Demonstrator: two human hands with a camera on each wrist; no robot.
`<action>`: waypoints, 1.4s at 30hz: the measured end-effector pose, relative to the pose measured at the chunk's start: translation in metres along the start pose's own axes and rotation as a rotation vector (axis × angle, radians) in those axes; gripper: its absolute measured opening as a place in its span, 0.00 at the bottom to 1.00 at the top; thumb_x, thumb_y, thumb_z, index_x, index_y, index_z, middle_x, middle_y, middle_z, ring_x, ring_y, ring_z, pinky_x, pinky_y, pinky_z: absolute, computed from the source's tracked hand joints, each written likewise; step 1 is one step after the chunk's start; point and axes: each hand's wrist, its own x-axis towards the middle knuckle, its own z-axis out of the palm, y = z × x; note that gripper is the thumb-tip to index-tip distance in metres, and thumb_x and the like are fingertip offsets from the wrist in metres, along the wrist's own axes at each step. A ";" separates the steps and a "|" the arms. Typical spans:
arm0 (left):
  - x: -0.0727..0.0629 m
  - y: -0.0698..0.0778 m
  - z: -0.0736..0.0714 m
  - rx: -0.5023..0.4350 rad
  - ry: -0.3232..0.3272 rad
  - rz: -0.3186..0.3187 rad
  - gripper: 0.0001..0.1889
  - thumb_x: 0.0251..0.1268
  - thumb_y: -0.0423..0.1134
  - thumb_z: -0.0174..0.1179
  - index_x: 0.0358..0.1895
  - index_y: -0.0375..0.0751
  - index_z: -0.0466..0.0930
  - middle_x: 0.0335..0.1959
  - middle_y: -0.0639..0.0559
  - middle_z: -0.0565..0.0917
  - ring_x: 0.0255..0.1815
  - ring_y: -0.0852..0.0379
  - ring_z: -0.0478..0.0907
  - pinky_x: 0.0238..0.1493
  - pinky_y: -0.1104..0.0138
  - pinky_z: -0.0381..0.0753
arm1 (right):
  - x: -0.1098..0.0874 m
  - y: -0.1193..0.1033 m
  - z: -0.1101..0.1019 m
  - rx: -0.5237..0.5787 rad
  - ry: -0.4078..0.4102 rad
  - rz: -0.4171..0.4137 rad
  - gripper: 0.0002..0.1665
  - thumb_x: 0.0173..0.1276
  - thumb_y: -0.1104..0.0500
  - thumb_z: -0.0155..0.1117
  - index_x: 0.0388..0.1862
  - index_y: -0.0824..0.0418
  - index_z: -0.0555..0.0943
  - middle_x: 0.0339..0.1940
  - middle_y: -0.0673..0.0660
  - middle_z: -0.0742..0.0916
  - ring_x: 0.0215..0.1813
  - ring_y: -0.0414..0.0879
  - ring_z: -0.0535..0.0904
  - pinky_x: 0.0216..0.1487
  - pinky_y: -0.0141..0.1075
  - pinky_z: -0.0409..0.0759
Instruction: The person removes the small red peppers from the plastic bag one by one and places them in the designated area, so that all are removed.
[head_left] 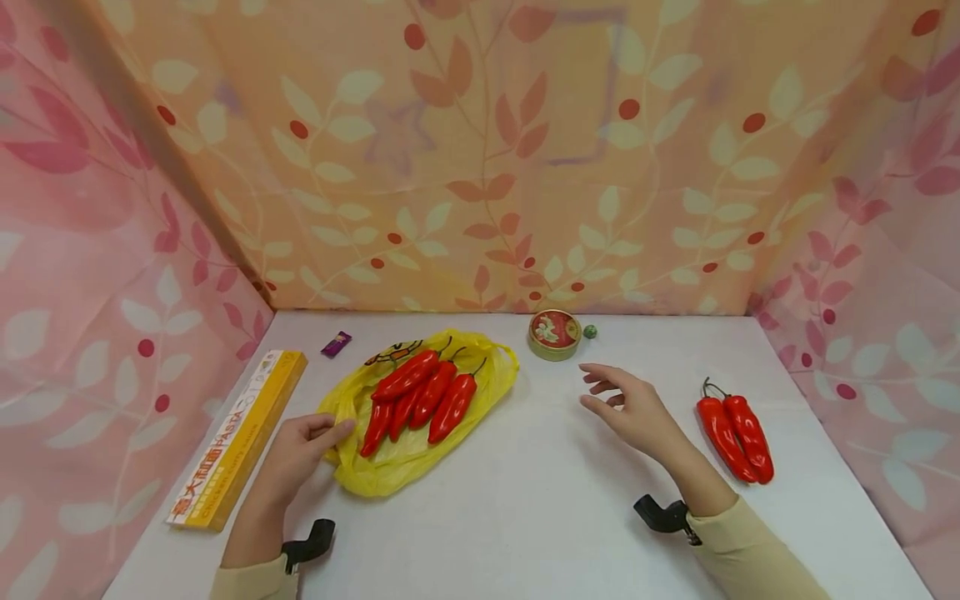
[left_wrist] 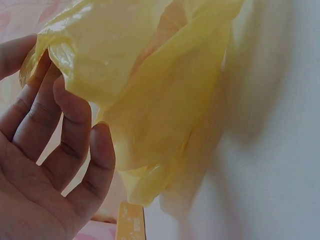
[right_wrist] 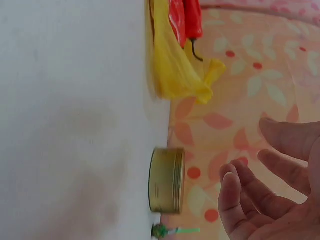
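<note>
A yellow plastic bag (head_left: 390, 475) lies spread on the table with several red chili peppers (head_left: 420, 387) on it. At its left edge my left hand (head_left: 294, 454) pinches the plastic between thumb and fingers; the left wrist view shows the thin bag (left_wrist: 150, 105) rising from the fingertips. My right hand (head_left: 633, 412) hovers over the table right of the bag, fingers loosely bent and holding nothing. In the right wrist view that hand (right_wrist: 270, 190) is apart from the round tin (right_wrist: 167, 180). Two more red peppers (head_left: 735, 437) lie side by side to its right.
A yellow and white pasta box (head_left: 238, 442) lies along the left side. Near the back are a small purple packet (head_left: 336, 344), the round red-topped tin (head_left: 555, 333) and a small green ball-like thing (head_left: 590, 332). Patterned cloth (head_left: 495, 167) walls the back and both sides.
</note>
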 end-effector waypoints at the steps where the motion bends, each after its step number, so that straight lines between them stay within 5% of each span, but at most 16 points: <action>1: 0.000 0.000 0.000 -0.002 0.000 0.002 0.23 0.69 0.51 0.64 0.53 0.32 0.83 0.35 0.51 0.86 0.39 0.56 0.74 0.38 0.69 0.79 | 0.001 -0.002 0.003 0.008 -0.009 -0.005 0.30 0.69 0.53 0.70 0.69 0.52 0.75 0.55 0.53 0.86 0.54 0.48 0.84 0.51 0.41 0.83; 10: 0.002 0.000 0.003 -0.012 -0.010 0.011 0.24 0.70 0.52 0.64 0.55 0.34 0.83 0.36 0.52 0.85 0.41 0.56 0.75 0.42 0.69 0.80 | 0.014 -0.029 0.028 0.109 -0.031 -0.049 0.28 0.70 0.53 0.70 0.68 0.52 0.76 0.53 0.53 0.87 0.52 0.46 0.85 0.49 0.42 0.84; 25: 0.002 -0.004 0.001 -0.022 0.010 -0.010 0.24 0.71 0.50 0.63 0.56 0.32 0.82 0.36 0.52 0.85 0.40 0.57 0.74 0.40 0.70 0.80 | 0.046 -0.064 0.069 0.202 -0.136 0.022 0.29 0.71 0.51 0.68 0.69 0.53 0.76 0.58 0.58 0.85 0.55 0.47 0.83 0.53 0.43 0.84; 42: 0.001 -0.001 0.000 0.000 0.006 0.008 0.24 0.70 0.53 0.63 0.53 0.33 0.84 0.35 0.51 0.85 0.40 0.56 0.75 0.41 0.69 0.81 | 0.080 -0.075 0.114 0.220 -0.195 0.029 0.28 0.70 0.50 0.69 0.66 0.56 0.78 0.60 0.59 0.85 0.59 0.53 0.81 0.59 0.47 0.81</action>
